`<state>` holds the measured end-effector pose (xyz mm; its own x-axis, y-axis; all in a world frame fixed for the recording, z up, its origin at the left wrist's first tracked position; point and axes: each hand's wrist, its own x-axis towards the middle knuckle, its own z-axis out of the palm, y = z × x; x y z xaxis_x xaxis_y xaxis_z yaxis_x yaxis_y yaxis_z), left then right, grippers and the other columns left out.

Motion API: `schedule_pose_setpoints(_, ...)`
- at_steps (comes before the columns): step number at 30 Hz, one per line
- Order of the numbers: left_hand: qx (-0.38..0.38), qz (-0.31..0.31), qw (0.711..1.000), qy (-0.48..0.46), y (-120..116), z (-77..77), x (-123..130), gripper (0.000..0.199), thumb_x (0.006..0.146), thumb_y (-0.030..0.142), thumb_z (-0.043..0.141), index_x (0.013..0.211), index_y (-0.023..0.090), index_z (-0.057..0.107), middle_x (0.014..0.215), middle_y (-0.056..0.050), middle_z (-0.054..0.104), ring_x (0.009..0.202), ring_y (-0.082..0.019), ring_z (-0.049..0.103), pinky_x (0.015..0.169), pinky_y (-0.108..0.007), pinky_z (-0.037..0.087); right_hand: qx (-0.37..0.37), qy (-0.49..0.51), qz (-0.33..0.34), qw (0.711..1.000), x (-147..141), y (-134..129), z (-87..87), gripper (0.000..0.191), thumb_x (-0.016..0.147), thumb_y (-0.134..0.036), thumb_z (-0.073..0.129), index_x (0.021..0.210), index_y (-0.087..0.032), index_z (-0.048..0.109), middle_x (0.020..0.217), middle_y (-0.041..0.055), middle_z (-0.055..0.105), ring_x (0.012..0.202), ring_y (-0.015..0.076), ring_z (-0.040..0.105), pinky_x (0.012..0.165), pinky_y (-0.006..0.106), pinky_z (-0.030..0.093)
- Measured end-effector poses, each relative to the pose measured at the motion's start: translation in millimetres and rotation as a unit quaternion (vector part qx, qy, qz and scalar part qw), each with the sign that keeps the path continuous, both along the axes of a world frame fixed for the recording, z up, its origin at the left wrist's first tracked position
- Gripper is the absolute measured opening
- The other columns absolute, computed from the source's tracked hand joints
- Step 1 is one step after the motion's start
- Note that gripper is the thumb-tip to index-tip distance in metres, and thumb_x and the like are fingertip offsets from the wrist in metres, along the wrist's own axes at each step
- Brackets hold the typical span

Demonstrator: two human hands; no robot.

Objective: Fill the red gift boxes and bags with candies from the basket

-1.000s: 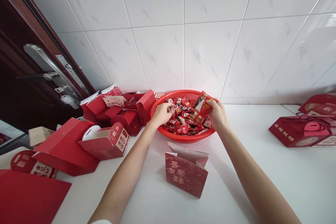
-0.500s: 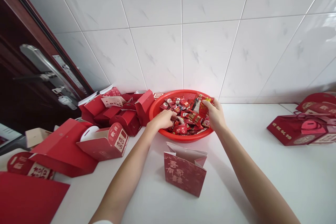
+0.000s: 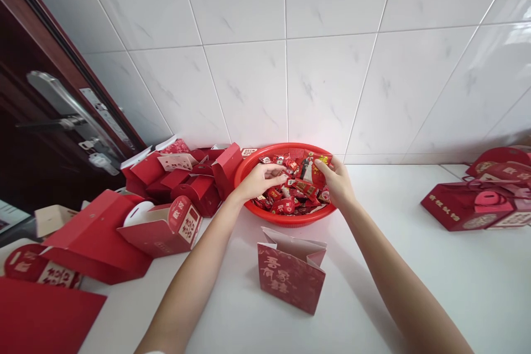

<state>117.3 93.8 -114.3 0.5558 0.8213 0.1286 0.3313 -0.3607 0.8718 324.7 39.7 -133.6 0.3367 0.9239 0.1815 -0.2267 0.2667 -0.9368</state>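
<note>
A red plastic basket full of wrapped candies stands against the tiled wall. My right hand is at its right side, thumb and fingers pinching a red candy packet printed with figures and gold marks. Over the left part of the candies is my left hand, its thumb and fingers apart, with nothing visible between them. In front of the basket, between my forearms, a dark red paper bag with pale lettering stands upright, its top open.
Several red gift boxes crowd the left side of the white counter, some with open tops. More dark red boxes sit at the far right. A brown door with a metal handle is at the left edge.
My left hand has lifted slightly from among the candies and its fingers have spread. The packet in my right hand has shifted a little left. The paper bag stays where it was.
</note>
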Motion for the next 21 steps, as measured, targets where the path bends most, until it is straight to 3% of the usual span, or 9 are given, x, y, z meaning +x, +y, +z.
schedule_pose_setpoints(3,-0.113,-0.056,0.973,-0.196,-6.9,2.9,6.5,0.047,0.082,0.038,0.078,0.122,0.014,0.072,0.104,-0.01,0.076,0.087,-0.018,0.07,0.087,-0.033,0.056,-0.008,-0.037,0.015,0.999,-0.3,-1.5,0.5,0.037,0.072,-0.054,0.079,0.089,-0.025,0.063,0.079,0.0002,0.073,0.076,0.0243,0.072,0.07,0.038,0.061)
schedule_pose_setpoints(6,-0.176,-0.081,0.946,-0.261,-12.6,4.1,13.9,0.036,0.085,0.032,0.076,0.116,0.014,0.073,0.101,-0.01,0.075,0.08,-0.017,0.071,0.079,-0.031,0.058,-0.011,-0.063,0.051,0.997,-1.2,-5.5,4.1,0.038,0.075,-0.057,0.078,0.09,-0.026,0.062,0.081,0.0007,0.075,0.078,0.0251,0.073,0.071,0.038,0.061)
schedule_pose_setpoints(9,-0.188,-0.075,0.942,-0.268,-15.5,4.2,18.4,0.028,0.088,0.025,0.072,0.114,0.014,0.074,0.094,-0.008,0.074,0.081,-0.019,0.073,0.072,-0.03,0.06,-0.011,-0.073,0.098,0.992,-2.6,-10.5,9.4,0.038,0.076,-0.057,0.077,0.092,-0.025,0.063,0.086,0.0017,0.076,0.08,0.0249,0.074,0.073,0.039,0.062)
schedule_pose_setpoints(15,-0.186,-0.061,0.952,-0.234,-17.4,2.8,20.3,0.035,0.089,0.026,0.073,0.122,0.017,0.066,0.093,-0.006,0.074,0.078,-0.019,0.075,0.066,-0.028,0.062,-0.01,-0.047,0.21,0.976,-5.8,-13.9,15.5,0.042,0.072,-0.046,0.087,0.1,-0.023,0.067,0.091,0.0027,0.078,0.08,0.0229,0.075,0.079,0.04,0.064)
schedule_pose_setpoints(21,-0.166,-0.024,0.966,-0.199,-17.9,1.7,24.4,0.04,0.076,0.048,0.084,0.085,0.014,0.065,0.078,-0.002,0.07,0.069,-0.017,0.072,0.062,-0.027,0.062,0.003,-0.074,0.178,0.981,-3.9,-10.7,11.2,0.041,0.067,-0.044,0.089,0.096,-0.021,0.072,0.098,0.006,0.079,0.084,0.0258,0.076,0.081,0.042,0.064)
